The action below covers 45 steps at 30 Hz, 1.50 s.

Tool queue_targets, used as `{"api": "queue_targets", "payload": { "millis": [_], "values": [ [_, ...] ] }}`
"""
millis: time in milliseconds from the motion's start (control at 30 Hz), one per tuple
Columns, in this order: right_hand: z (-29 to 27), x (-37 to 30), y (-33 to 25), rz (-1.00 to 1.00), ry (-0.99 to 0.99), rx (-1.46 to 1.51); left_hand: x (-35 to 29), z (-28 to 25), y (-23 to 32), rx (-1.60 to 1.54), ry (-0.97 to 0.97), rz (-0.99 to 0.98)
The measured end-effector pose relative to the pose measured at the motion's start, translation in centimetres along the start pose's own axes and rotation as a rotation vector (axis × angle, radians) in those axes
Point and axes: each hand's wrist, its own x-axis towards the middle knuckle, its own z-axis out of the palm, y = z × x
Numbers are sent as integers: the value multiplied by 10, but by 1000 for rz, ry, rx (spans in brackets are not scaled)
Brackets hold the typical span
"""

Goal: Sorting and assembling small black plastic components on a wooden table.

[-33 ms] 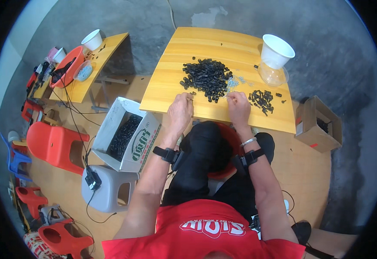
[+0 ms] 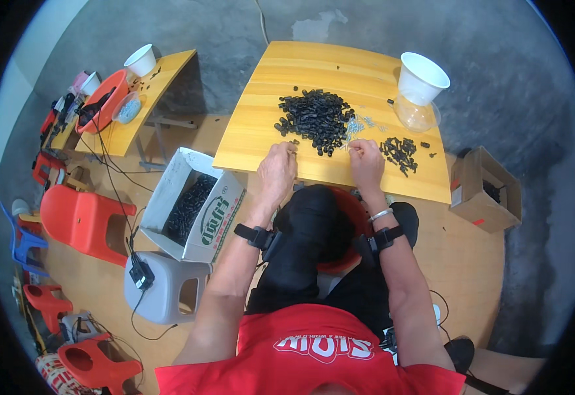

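On the yellow wooden table (image 2: 254, 92) lies a heap of small black plastic parts (image 2: 317, 118). My left hand (image 2: 277, 170) is at the near edge, just left of the heap, its fingers closed in a pinch; a tiny dark piece shows by the fingertips, and I cannot tell whether it is gripped. Thumb and fingers of my right hand (image 2: 367, 161) are also pinched together, and what they hold is too small to name. Silvery screws (image 2: 355, 126) lie scattered just beyond that hand. To its right is a smaller pile of slim black pieces (image 2: 399, 155).
A white tub (image 2: 423, 79) and a clear plastic bowl (image 2: 414, 115) stand at the table's far right. Left of the table, a white carton (image 2: 159, 220) holds black parts. A brown cardboard box (image 2: 475, 210) sits at right. Red stools (image 2: 80, 220) and a grey stool (image 2: 152, 289) are left.
Both hands have shifted very slightly to the right. The piles and containers have stayed where they were.
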Motion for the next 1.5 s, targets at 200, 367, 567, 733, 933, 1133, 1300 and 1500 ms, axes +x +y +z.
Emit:
{"api": "queue_targets", "payload": {
  "millis": [200,367,567,733,933,1133,1300,1500],
  "values": [
    [2,1,-4,-82,11,-189,-9,6,16,-28,-56,32],
    [1,1,-6,-100,18,-263,-12,9,15,22,-87,45],
    [0,-4,-2,-125,18,-211,-13,5,19,58,-168,72],
    [-3,-10,8,-182,-12,-288,-13,4,20,21,-206,57],
    [-12,-10,-10,420,-248,851,-11,19,21,-504,-204,10],
    [-20,-10,-37,413,-345,969,-9,28,24,-725,-273,-171],
    [-6,-16,-31,413,-318,952,-6,26,24,-916,-308,-327],
    [-13,-19,-45,501,-331,1006,5,14,17,-1183,-336,-563]
  ]
}}
